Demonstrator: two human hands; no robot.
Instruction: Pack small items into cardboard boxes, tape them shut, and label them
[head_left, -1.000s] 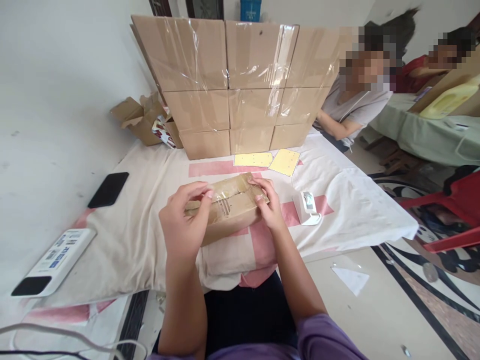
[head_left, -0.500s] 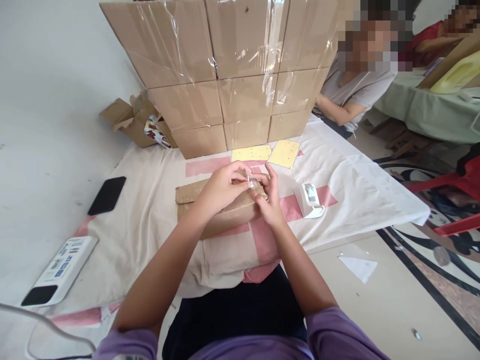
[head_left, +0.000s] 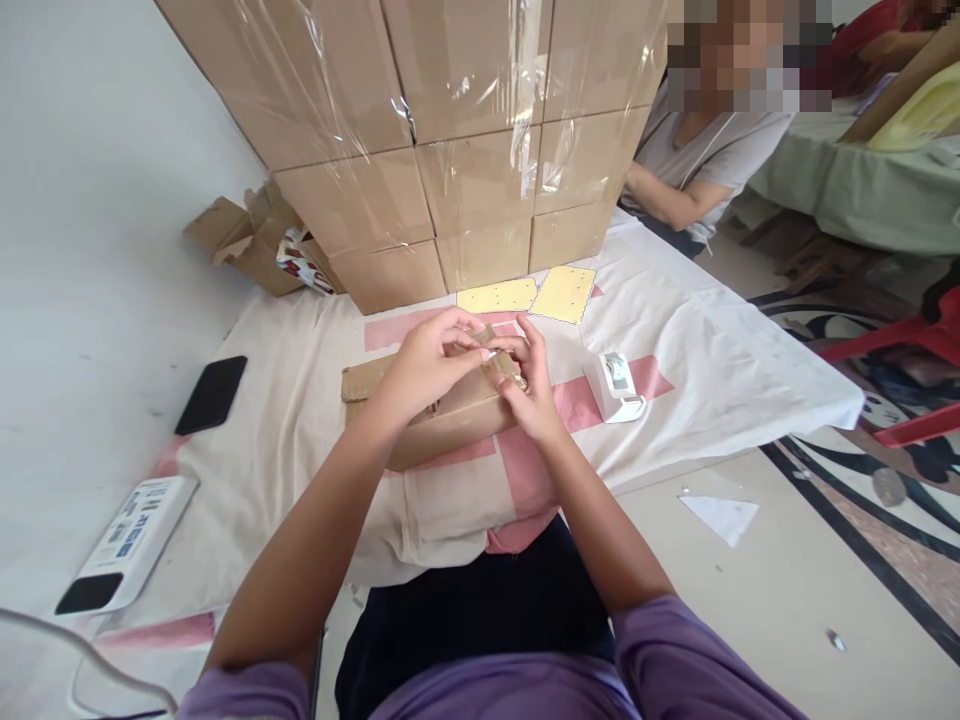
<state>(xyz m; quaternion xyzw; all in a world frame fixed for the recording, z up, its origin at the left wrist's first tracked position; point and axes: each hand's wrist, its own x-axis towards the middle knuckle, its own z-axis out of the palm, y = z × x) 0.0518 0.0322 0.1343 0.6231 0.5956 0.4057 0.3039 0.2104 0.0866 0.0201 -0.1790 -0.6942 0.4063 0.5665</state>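
Over a long brown cardboard box (head_left: 457, 425), my two hands meet at the fingertips. Between them is a small, shiny clear plastic bag (head_left: 517, 381), mostly covered by fingers; its contents cannot be made out. My left hand (head_left: 439, 362) pinches at its upper left edge, thumb against forefinger. My right hand (head_left: 531, 388) is curled round its right side, thumb below and fingers above. The box lies on the cloth under both hands, its left end showing. To the right of my right hand stands a white tape dispenser (head_left: 616, 388).
Wrapped stacked cartons (head_left: 480, 180) rise behind. Yellow perforated sheets (head_left: 564, 293) lie before them. At left are an opened carton (head_left: 251, 240), a black flat device (head_left: 212, 395) and a white device (head_left: 135, 535). A co-worker (head_left: 697, 170) sits beyond the table's right side.
My hands stay together over the box, with the fingertips shifted slightly and less of the clear plastic showing. The view has moved a little; the box and dispenser have stayed put.
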